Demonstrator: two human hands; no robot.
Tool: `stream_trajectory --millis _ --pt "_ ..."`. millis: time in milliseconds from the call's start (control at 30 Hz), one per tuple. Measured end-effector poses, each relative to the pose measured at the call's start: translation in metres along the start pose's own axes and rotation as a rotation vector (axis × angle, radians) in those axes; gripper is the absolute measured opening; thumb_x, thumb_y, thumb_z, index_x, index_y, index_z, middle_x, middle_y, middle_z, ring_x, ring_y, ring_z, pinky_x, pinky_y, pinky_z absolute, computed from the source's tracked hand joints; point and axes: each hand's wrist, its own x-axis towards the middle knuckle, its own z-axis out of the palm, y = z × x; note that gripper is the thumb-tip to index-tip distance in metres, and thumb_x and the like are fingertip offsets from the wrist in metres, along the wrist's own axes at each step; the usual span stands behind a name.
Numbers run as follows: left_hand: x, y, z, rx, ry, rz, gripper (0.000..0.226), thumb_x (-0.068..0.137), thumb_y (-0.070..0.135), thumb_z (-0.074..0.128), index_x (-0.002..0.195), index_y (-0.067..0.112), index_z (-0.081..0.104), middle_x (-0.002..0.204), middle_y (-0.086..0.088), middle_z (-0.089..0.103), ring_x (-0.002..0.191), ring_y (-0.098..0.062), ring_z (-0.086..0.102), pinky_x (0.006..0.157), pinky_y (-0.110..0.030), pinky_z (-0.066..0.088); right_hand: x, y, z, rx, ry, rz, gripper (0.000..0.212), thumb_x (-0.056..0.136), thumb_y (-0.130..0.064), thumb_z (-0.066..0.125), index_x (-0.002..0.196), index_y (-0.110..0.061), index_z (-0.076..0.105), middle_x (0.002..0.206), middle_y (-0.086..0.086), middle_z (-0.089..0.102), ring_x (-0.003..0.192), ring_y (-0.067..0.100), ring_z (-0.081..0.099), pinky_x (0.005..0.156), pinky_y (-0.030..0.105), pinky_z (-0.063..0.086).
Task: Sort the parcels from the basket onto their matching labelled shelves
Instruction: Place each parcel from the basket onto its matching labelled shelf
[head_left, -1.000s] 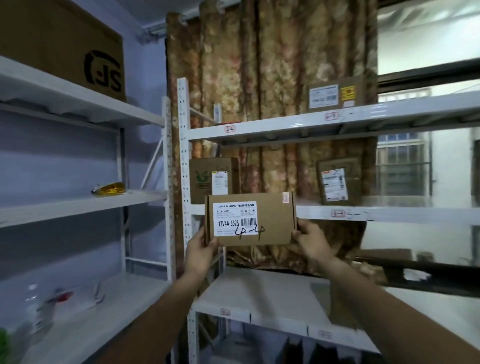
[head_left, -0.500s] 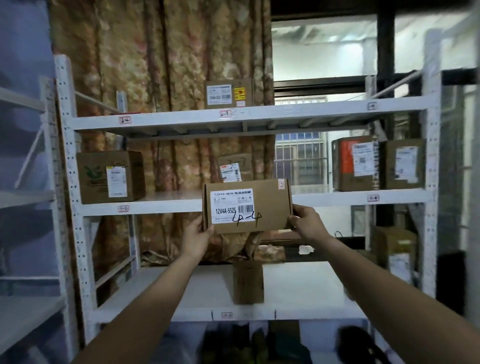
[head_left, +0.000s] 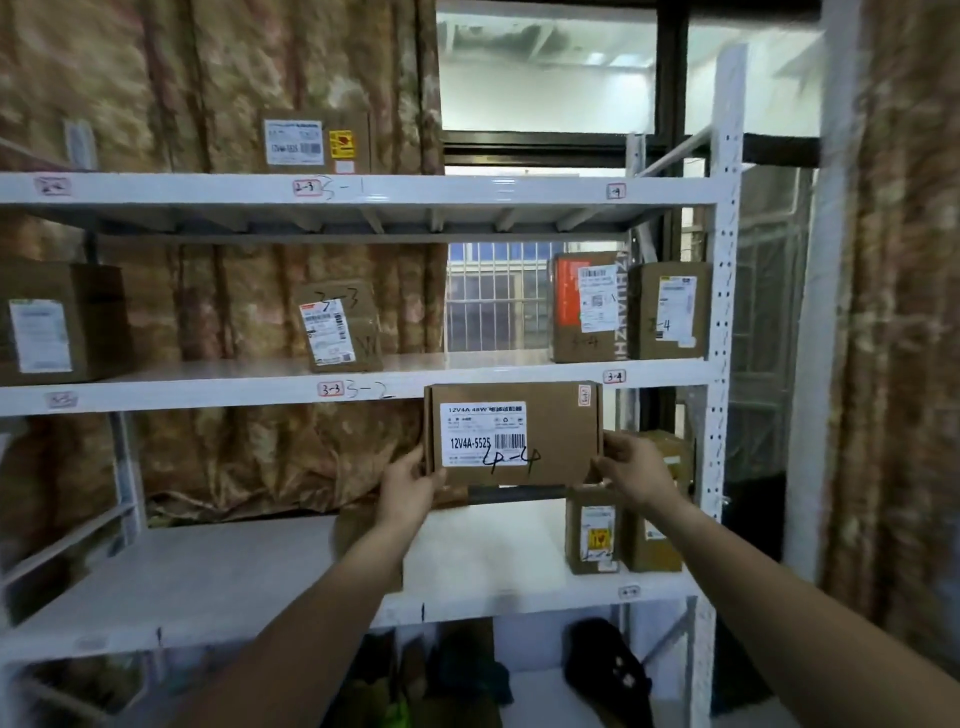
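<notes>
Before a white rack (head_left: 724, 312), both hands hold the parcel (head_left: 550, 436) up in the air, in front of the middle shelf (head_left: 208, 387) and above the lower shelf (head_left: 234, 571). The left hand (head_left: 410, 486) grips its lower left corner and the right hand (head_left: 631, 470) grips its right edge. A handwritten mark on its label looks like 4-4. Two small boxes (head_left: 592, 530) stand on the lower shelf at the right, behind the right hand, which partly hides them. The middle shelf carries a box marked 3-3 (head_left: 340, 327), a box at the left (head_left: 57, 322) and a pair of boxes (head_left: 670, 312) side by side above a 3-4 tag (head_left: 614, 376). One labelled box (head_left: 314, 140) stands on the top shelf (head_left: 467, 189). A patterned curtain (head_left: 234, 78) hangs behind.
</notes>
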Motion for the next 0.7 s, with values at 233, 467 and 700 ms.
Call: stream_trajectory --millis 233,467,700 --pt "0.008 -0.056 0.058 -0.124 -0.088 -0.161 0.025 0.088 -0.003 0.053 0.101 0.012 0.068 0.096 -0.006 0.069 0.078 -0.009 0.067 0.072 -0.020 0.052 0.020 0.084 0.004 0.028 0.074 0.145 0.032 0.089 0.006 0.050 0.117 -0.005 0.064 0.100 0.010 0.071 0.086 0.026 0.068 0.080 0.035 0.058" --pt "0.051 -0.138 0.086 -0.151 -0.112 -0.274 0.034 0.090 0.000 0.049 0.102 0.027 0.065 0.101 0.001 0.072 0.098 -0.020 0.066 0.089 -0.037 0.051 0.069 0.164 0.065 0.098 0.087 0.239 0.037 0.089 0.001 0.055 0.126 -0.004 0.051 0.116 0.016 0.066 0.105 0.034 0.063 0.091 0.048 0.053" --pt "0.126 -0.232 0.105 -0.180 -0.125 -0.372 0.028 0.087 -0.002 0.052 0.104 0.017 0.064 0.099 -0.006 0.070 0.092 -0.023 0.065 0.079 -0.032 0.050 0.134 0.232 0.125 0.060 -0.014 0.307 0.054 0.085 0.006 0.053 0.135 -0.009 0.044 0.126 0.015 0.054 0.116 0.033 0.054 0.101 0.049 0.046"
